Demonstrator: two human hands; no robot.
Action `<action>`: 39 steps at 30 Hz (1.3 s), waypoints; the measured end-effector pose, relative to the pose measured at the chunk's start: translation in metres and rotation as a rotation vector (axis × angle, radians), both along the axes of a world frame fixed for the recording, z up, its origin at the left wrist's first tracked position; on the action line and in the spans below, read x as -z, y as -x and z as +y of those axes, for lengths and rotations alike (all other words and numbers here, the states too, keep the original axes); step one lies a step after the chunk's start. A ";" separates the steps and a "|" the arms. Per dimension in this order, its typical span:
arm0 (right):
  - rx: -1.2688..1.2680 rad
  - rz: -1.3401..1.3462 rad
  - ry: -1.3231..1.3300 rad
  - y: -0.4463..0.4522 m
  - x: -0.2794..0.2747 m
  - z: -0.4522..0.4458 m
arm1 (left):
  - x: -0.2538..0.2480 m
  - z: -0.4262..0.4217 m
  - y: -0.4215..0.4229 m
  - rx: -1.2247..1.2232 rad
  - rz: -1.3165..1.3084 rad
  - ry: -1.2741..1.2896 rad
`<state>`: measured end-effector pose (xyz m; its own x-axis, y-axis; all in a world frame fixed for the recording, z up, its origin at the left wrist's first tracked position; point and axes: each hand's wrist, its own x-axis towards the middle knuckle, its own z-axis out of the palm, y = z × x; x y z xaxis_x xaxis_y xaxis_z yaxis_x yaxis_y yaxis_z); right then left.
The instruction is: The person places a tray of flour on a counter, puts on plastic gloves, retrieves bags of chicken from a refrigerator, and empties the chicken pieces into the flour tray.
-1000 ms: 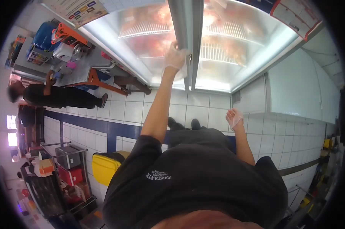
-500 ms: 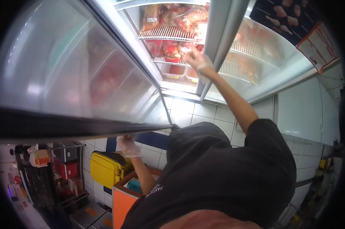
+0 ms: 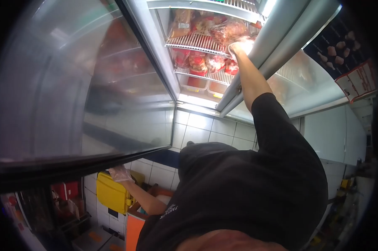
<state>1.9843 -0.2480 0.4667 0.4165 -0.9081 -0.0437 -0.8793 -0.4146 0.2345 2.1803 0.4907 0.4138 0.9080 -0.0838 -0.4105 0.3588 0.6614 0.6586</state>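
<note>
My right hand (image 3: 241, 46), in a clear plastic glove, reaches into the lit refrigerator at the upper wire shelf (image 3: 193, 47). It is beside a clear bag of pinkish, meat-like pieces (image 3: 228, 31); glare hides its fingers, so I cannot tell whether it grips anything. My left hand (image 3: 120, 173), also gloved, is at the lower edge of the open glass door (image 3: 130, 125), above a yellow bin lid (image 3: 112, 192). The door's dark frame hides its fingertips. A bag of brownish food (image 3: 181, 24) stands at the left of that shelf.
On the lower shelf are several red-and-clear bags (image 3: 198, 62), with plastic tubs (image 3: 195, 83) beneath. A second glass door (image 3: 291, 83) is closed on the right. An orange-sided cabinet (image 3: 135, 228) stands near my left arm.
The glass door has swung farther open, and my left hand has moved left with its edge. My right hand has moved up and deeper, from the lower shelf's level to the upper shelf.
</note>
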 end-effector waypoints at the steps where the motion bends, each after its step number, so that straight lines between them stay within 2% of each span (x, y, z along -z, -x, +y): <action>1: 0.016 -0.025 -0.003 0.002 0.003 0.002 | 0.004 0.002 0.001 0.008 -0.001 -0.011; 6: 0.119 -0.185 0.020 0.004 0.007 0.007 | 0.022 0.000 0.007 0.065 -0.035 -0.045; 9: 0.213 -0.392 0.008 0.003 0.013 0.012 | 0.028 -0.002 0.019 0.112 -0.047 -0.084; 11: 0.255 -0.797 -0.041 0.001 0.014 0.010 | 0.032 -0.004 0.026 0.143 -0.059 -0.106; 14: 0.289 -1.171 0.031 -0.004 0.001 0.010 | 0.035 -0.006 0.036 0.206 -0.080 -0.157; 16: 0.274 -1.498 -0.021 -0.007 -0.003 0.016 | 0.038 -0.007 0.043 0.245 -0.104 -0.193; 18: 0.237 -1.868 -0.168 -0.012 -0.015 0.022 | 0.037 -0.012 0.047 0.289 -0.135 -0.224; 20: 0.151 -2.238 -0.492 -0.014 -0.026 0.028 | 0.036 -0.016 0.050 0.343 -0.185 -0.284; 22: 0.063 -2.413 -0.849 -0.012 -0.036 0.042 | 0.034 -0.017 0.054 0.408 -0.243 -0.384; 25: -0.064 -2.479 -1.236 -0.005 -0.048 0.079 | 0.029 -0.017 0.063 0.540 -0.385 -0.639; 27: -0.090 -2.493 -1.327 0.015 -0.065 0.122 | 0.025 -0.016 0.071 0.653 -0.544 -0.882; 29: -0.142 -2.449 -1.704 0.044 -0.085 0.167 | 0.022 -0.014 0.082 0.780 -0.785 -1.137; 33: -0.273 -2.482 -1.520 0.105 -0.108 0.219 | 0.014 -0.026 0.105 0.922 -1.293 -1.390; 34: -0.255 -2.479 -1.526 0.126 -0.096 0.221 | 0.011 -0.039 0.111 0.959 -1.364 -1.400; 35: -0.368 -2.491 -1.538 0.151 -0.080 0.217 | 0.008 -0.051 0.120 0.979 -1.411 -1.400; 36: -0.507 -2.479 -1.588 0.171 -0.072 0.210 | -0.008 -0.074 0.132 1.037 -1.391 -1.390; 37: -0.394 -2.442 -1.395 0.193 -0.069 0.212 | -0.031 -0.104 0.150 1.115 -1.299 -1.363; 39: -0.279 -2.386 -1.281 0.226 -0.060 0.212 | -0.074 -0.148 0.184 1.204 -1.045 -1.316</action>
